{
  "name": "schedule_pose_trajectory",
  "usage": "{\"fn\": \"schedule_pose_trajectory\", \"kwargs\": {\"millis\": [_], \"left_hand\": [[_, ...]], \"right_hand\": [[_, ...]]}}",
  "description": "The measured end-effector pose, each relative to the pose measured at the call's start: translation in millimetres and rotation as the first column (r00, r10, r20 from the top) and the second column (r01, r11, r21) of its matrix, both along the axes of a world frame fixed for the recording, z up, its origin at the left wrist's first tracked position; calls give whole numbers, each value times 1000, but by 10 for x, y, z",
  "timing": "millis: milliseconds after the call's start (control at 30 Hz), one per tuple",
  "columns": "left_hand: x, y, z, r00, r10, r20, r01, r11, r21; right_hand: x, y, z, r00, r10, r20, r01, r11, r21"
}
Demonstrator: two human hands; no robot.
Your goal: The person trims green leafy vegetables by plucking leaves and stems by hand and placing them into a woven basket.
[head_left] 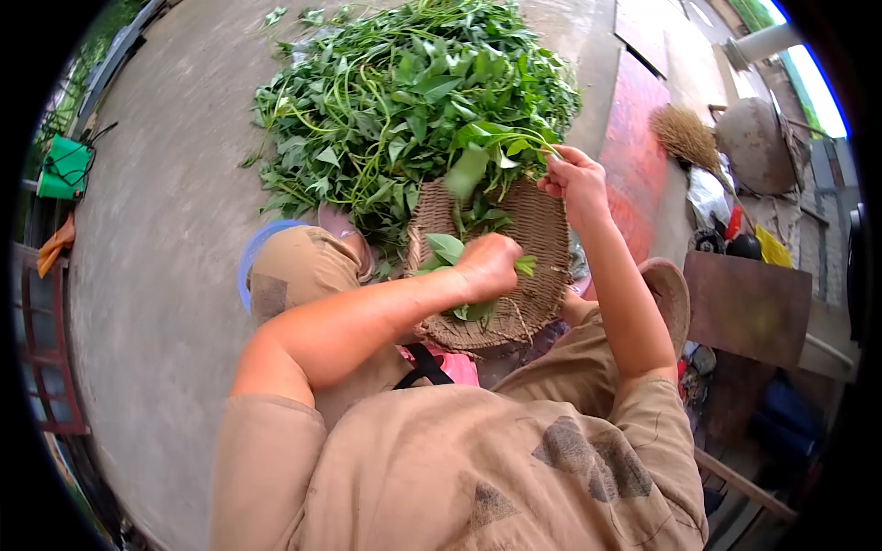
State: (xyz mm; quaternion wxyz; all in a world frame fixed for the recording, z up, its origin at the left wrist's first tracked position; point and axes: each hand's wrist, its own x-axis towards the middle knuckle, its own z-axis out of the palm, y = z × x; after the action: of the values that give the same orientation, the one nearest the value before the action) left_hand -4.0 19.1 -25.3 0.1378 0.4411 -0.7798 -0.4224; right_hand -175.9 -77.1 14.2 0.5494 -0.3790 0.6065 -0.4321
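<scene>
A large heap of leafy green vines (pixel 367 110) lies on the floor in front of me. Between my legs is a brown woven basket (pixel 537 216) with some loose leaves (pixel 475 310) in it. Over the basket, my left hand (pixel 491 266) is closed around a small bunch of picked green leaves (pixel 445 248). Up at the basket's far right side, my right hand (pixel 574 181) pinches the end of a leafy vine stem (pixel 524 136). That stem stretches left across the edge of the heap, and one leaf near it is blurred.
Concrete floor (pixel 156 211) extends to the left, with a green container (pixel 64 168) at the far edge. On the right are a reddish board (pixel 636 156), a straw broom (pixel 684 136), a large round metal vessel (pixel 758 145) and a brown panel (pixel 749 308).
</scene>
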Motion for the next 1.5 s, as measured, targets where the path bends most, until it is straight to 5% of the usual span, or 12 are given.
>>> {"fn": "schedule_pose_trajectory", "kwargs": {"millis": [233, 300, 433, 467, 567, 700, 1000, 1100, 1200, 1267, 1367, 1500], "left_hand": [[166, -232, 33, 984, 176, 36, -173, 982, -76], [257, -350, 117, 921, 361, -148, -353, 933, 76], [421, -638, 337, 807, 514, -289, -543, 840, -22], [446, -700, 329, 852, 446, -274, -506, 836, -213], [308, -675, 375, 947, 211, -243, -289, 892, -349], [-31, -505, 153, 986, -49, -157, -5, 945, -327], [-158, -441, -39, 988, -153, -33, 136, 946, -295], [-185, -397, -108, 990, -140, -27, 128, 954, -271], [-184, -369, -172, 987, -138, -81, 104, 938, -330], [-133, -390, -199, 977, 48, -208, -47, 999, 7], [2, -538, -216, 864, 357, -354, -227, 905, 359], [194, -652, -74, 913, 288, -289, -162, 906, 391]], "right_hand": [[-461, 762, 198, 987, 81, 136, -71, 995, -76], [-561, 862, 133, 970, 96, 223, -83, 994, -68], [-714, 887, -71, 977, 203, 66, -203, 979, -8], [-737, 886, -110, 965, 261, 8, -261, 965, -3], [-697, 936, -138, 941, 339, -22, -337, 940, 60], [-643, 981, -204, 868, 492, -64, -483, 868, 116], [-511, 980, -132, 800, 571, -184, -576, 817, 34], [-488, 950, -152, 704, 526, -477, -645, 755, -119], [-414, 982, -253, 523, 487, -699, -717, 696, -52], [-410, 1000, -271, 462, 406, -788, -745, 660, -97], [-578, 912, -280, 479, 402, -780, -718, 691, -85], [-768, 845, -190, 596, 456, -661, -552, 831, 76]]}}
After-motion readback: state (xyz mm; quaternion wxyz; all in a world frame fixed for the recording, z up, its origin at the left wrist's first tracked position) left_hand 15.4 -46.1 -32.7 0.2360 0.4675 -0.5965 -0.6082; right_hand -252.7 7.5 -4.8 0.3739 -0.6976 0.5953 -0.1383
